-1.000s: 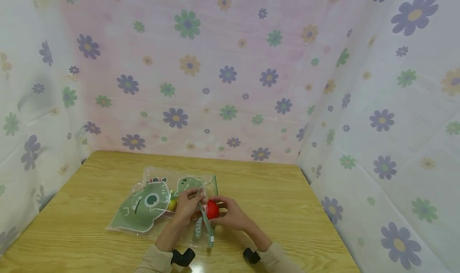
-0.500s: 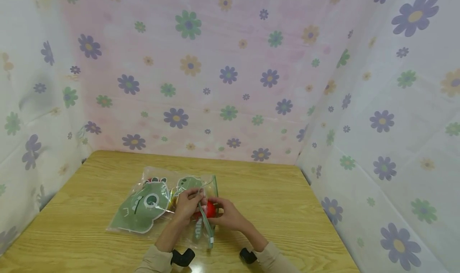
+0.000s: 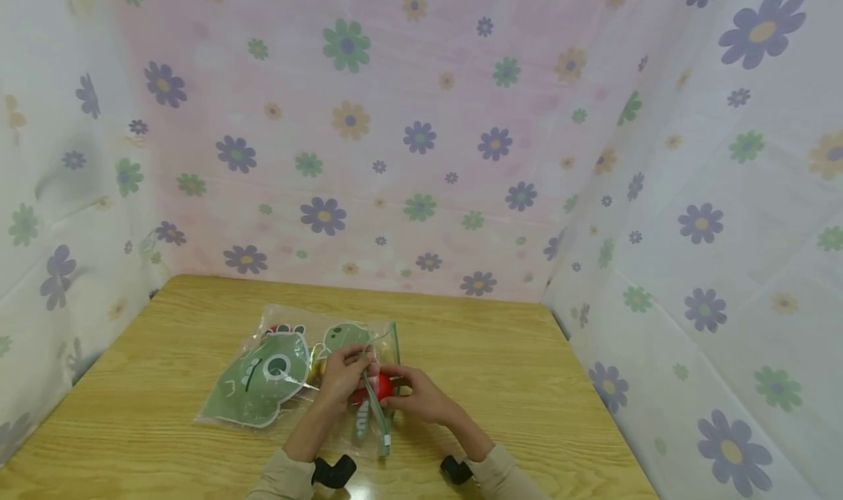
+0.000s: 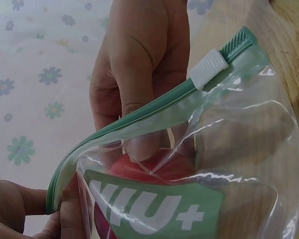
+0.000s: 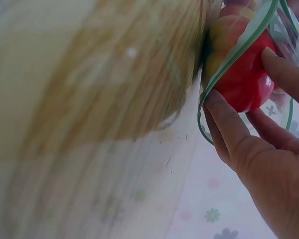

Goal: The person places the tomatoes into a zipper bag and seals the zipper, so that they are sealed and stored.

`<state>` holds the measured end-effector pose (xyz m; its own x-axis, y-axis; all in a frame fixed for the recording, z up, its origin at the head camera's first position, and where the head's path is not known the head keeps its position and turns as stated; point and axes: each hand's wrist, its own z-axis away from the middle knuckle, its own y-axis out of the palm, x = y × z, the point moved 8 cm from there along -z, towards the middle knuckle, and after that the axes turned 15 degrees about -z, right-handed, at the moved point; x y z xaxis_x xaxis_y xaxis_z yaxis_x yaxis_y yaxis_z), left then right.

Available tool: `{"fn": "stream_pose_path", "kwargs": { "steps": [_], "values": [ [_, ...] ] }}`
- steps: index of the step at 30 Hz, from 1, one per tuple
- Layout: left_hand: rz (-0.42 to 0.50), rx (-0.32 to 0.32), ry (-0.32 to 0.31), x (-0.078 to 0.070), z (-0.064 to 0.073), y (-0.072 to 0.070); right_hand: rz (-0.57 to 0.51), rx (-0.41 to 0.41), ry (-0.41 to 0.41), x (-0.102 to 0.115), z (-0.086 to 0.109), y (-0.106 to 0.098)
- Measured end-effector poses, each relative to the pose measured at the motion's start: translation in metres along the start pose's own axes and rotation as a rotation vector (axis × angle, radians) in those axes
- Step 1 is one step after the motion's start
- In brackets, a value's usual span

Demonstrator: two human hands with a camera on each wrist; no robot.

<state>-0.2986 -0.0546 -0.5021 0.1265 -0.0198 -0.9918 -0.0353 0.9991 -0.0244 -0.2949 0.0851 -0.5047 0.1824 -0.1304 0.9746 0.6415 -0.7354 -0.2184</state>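
A clear zip bag [image 3: 220, 405] with green cartoon prints lies on the table, its green-edged mouth toward the right. My left hand [image 3: 339, 375] pinches the upper edge of that mouth and holds it raised. In the left wrist view, the white slider [image 4: 209, 68] sits near one end of the zip. Fingers and thumb of my right hand [image 3: 424, 396] hold a glossy round red fruit [image 5: 246, 79] with a yellowish patch, inside the mouth. Through the plastic, the fruit shows red behind the green label [image 4: 154, 206]. Something yellow [image 3: 317, 372] shows deeper in the bag.
The wooden table [image 3: 500, 361] extends around the bag. Flower-printed cloth [image 3: 408, 156] walls it in at the back and both sides. Black wrist devices [image 3: 336, 472] sit at both sleeves, close over the table's near part.
My right hand has moved slightly left with the red fruit, which has gone from the bag's mouth further inside. The left hand keeps its place at the edge.
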Motion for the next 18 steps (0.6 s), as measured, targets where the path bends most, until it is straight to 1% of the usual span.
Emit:
{"fn": "stream_pose_path", "kwargs": {
  "steps": [7,11,14,18],
  "values": [
    [-0.02,-0.006,0.013,-0.003,0.001,-0.001,0.041,-0.014,-0.016,0.002,-0.005,0.002],
    [-0.017,-0.005,0.03,-0.005,0.0,0.0,0.07,-0.051,-0.021,0.003,-0.009,0.001],
    [-0.015,-0.007,0.029,-0.004,-0.001,0.0,0.08,-0.082,-0.013,0.004,-0.011,0.001],
    [-0.028,-0.014,0.029,-0.003,0.0,0.0,0.066,-0.109,0.001,0.004,-0.012,0.0]
  ]
}}
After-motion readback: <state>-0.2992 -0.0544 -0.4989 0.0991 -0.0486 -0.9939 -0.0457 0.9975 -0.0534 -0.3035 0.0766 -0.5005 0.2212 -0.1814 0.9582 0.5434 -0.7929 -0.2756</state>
